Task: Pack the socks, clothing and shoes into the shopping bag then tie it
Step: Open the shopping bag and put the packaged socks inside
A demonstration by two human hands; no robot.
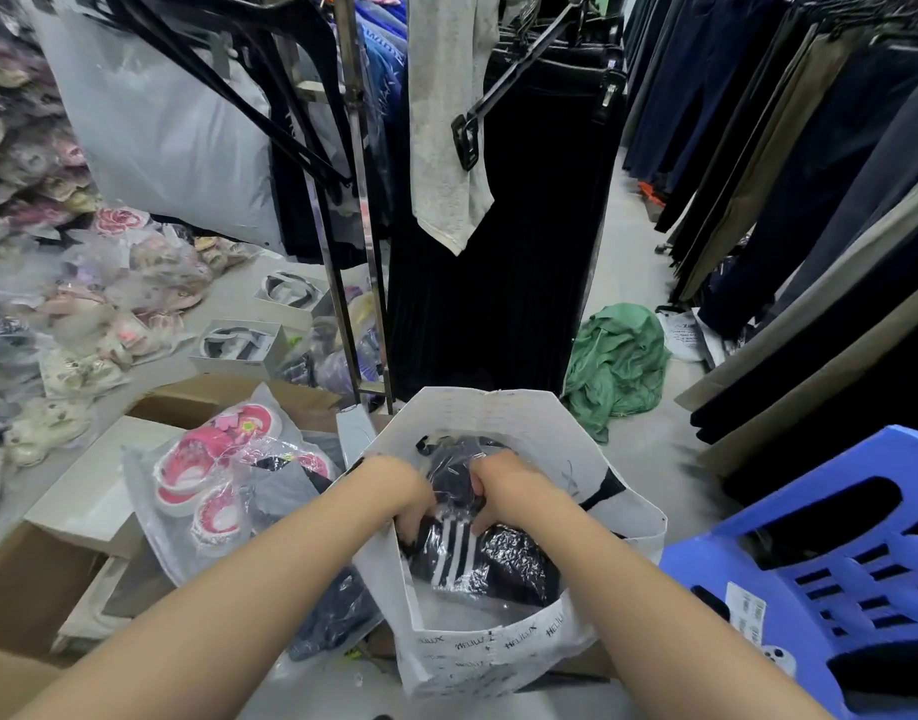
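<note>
At 6 o'clock, closest to us, stands the white plastic shopping bag printed with small black lettering [477, 652], its mouth wide open and untied. Both our forearms reach into it. Our left hand [394, 491] and our right hand [509, 491] sit side by side inside the mouth, each with its fingers curled down and clamped on the black garment with white stripes sealed in clear plastic wrap [477, 558], which lies inside the bag on top of other dark wrapped clothing. Just outside the bag at 7 o'clock, under our left forearm, lies a dark navy packet in clear film [337, 615]. At 9 o'clock from the bag a clear plastic bag of pink-and-white children's shoes [207, 470] rests on brown cardboard boxes [31, 579], not yet packed. At 4 o'clock stands a blue slotted plastic stool [810, 563]. Beyond the bag at 1 o'clock a crumpled green cloth [618, 361] lies on the pale floor. At 12 o'clock a long black pleated skirt [498, 278] hangs beside a metal rack pole [363, 226], and at 2 o'clock a row of dark and khaki trousers [810, 174] hangs along a rail.
</note>
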